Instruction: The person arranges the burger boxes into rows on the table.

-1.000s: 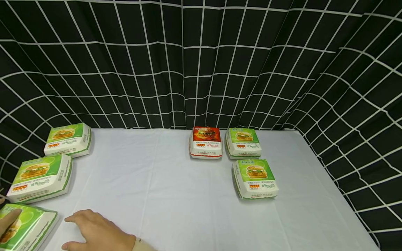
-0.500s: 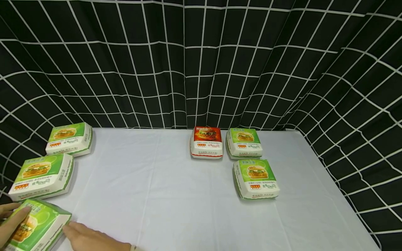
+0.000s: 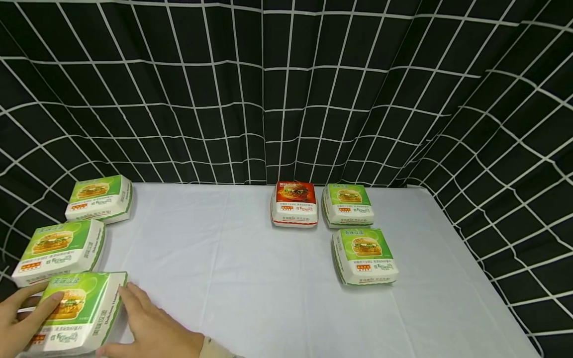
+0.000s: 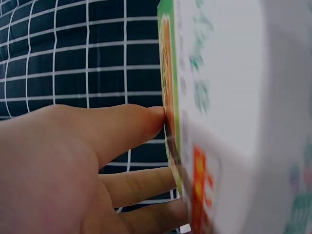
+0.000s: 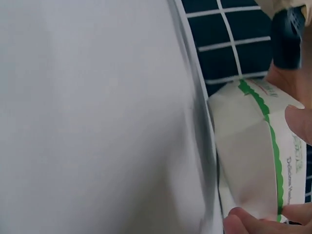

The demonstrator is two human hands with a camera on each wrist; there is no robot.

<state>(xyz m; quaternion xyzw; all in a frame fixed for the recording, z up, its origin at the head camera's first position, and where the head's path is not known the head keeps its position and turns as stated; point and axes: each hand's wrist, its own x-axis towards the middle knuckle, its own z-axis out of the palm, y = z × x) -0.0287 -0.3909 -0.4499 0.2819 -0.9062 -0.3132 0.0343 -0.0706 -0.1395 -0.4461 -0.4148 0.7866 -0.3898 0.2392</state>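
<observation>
A green-and-white burger box [image 3: 76, 311] is between my two hands at the front left. My left hand [image 3: 22, 315] grips it, thumb on the printed lid and fingers at its left side. In the left wrist view, the thumb [image 4: 122, 122] presses the lid of that box [image 4: 219, 73]. My right hand [image 3: 154, 323] lies along its right side, fingers fairly straight against the side and thumb near the front corner. The right wrist view shows fingertips [image 5: 239, 222] at the box [image 5: 248, 156]. Whether its underside touches the table cannot be made out.
Behind the held box sit two more green burger boxes [image 3: 60, 248] [image 3: 99, 199]. One red burger box [image 3: 295, 205] and two green ones [image 3: 347, 205] [image 3: 364, 257] sit right of centre on the white-covered table [image 3: 250, 298]. Black gridded cloth [image 3: 201, 99] hangs around the table.
The burger box has come from the lower left corner rightward and back, and turned straighter, with the left hand on it. My right hand has moved up against its right side.
</observation>
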